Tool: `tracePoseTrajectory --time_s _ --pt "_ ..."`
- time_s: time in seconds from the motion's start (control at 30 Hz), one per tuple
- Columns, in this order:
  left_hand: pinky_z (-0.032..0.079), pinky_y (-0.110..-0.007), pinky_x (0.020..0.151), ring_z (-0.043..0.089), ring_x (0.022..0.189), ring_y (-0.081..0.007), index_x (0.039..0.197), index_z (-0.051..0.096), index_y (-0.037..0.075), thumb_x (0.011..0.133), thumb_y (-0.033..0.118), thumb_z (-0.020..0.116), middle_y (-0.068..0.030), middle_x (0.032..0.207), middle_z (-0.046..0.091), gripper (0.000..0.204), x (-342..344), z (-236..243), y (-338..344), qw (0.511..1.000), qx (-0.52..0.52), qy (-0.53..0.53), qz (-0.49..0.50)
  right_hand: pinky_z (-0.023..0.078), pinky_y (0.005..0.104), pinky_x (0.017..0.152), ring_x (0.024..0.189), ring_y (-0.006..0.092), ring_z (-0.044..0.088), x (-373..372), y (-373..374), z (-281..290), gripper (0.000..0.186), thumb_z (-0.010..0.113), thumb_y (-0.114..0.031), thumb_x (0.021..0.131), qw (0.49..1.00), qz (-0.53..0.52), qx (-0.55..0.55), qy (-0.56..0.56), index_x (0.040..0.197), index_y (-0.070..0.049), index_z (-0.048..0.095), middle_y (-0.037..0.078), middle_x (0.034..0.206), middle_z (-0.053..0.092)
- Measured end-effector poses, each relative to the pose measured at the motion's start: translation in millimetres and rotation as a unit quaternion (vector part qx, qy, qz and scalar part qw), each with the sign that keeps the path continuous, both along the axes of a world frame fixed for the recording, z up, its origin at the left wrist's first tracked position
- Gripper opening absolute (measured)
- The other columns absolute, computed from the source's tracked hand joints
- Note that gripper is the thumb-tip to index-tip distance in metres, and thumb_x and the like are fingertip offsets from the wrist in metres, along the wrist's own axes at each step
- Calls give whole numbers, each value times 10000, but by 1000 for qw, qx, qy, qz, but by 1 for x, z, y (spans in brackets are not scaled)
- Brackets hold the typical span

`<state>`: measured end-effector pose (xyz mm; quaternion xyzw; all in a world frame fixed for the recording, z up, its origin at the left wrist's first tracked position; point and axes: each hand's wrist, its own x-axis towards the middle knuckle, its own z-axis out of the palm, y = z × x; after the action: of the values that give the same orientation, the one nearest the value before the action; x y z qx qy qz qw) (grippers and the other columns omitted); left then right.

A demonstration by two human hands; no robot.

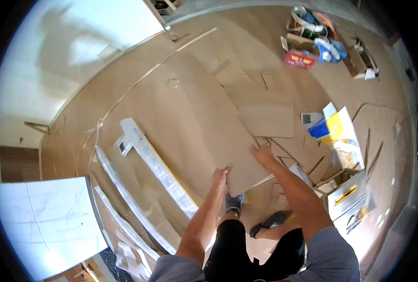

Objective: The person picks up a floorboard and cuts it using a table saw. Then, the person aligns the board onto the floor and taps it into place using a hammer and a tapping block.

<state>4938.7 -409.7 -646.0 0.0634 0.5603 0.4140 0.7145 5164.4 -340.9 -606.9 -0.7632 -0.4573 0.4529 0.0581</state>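
Note:
A long tan board [204,117], either cardboard or thin wood, stretches away from me over the brown floor. My left hand [222,177] is closed on its near end, slightly blurred, with the thumb side on top. On the right edge, a little farther off, my right hand [264,157] grips the same board, and its fingertips are partly hidden. The near corner of the board is just in front of my left shoe [234,203]. Flat tan sheets [267,114] lie on the floor to the right of it.
Left of the board lie a long white printed carton [157,162] and pale wrapped strips [124,190]. A marble-patterned white surface [49,225] stands near left. At right are a yellow-blue-white carton [338,134] and an open box [343,181]. A red box [300,54] sits far right.

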Motion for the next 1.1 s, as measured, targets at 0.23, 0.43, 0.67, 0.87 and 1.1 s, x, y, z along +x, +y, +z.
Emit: tracePoseTrajectory --time_s 0.23,0.43,0.67,0.87,1.1 --pt "474 -423 925 569 1046 -239 1276 483 4 843 113 724 -144 1158 595 508 87 281 -107 996 -68 -31 40 532 447 751 812 367 695 68 -74 266 727 653 -631 802 992 74 -67 -70 884 90 695 247 815 695" --pt "350 -446 1092 471 1279 -290 1409 414 56 932 234 640 -108 1365 528 556 64 339 -142 862 -62 -497 73 525 410 806 891 327 686 98 -115 511 872 687 -720 697 922 207 -238 -224 1108 48 650 207 994 702" --pt "304 -539 1116 340 1383 -327 1451 367 46 1004 306 523 -114 1506 381 540 57 352 -134 888 -185 -419 47 535 449 812 902 378 682 88 -133 637 951 589 -826 689 867 301 -297 -263 1038 56 643 254 962 687" --pt "363 -591 1051 343 1371 -357 1455 351 88 965 452 551 -120 1483 388 642 -27 309 -107 858 -161 -487 -33 538 477 805 882 396 684 55 -99 648 910 585 -754 767 899 320 -200 -223 1067 104 598 257 934 684" --pt "320 -564 1108 399 1333 -377 1462 361 90 962 602 415 -152 1463 423 717 -97 306 69 913 -43 -387 122 536 469 787 877 402 675 29 41 620 785 639 -673 767 906 367 -58 -204 1027 66 593 252 904 683"
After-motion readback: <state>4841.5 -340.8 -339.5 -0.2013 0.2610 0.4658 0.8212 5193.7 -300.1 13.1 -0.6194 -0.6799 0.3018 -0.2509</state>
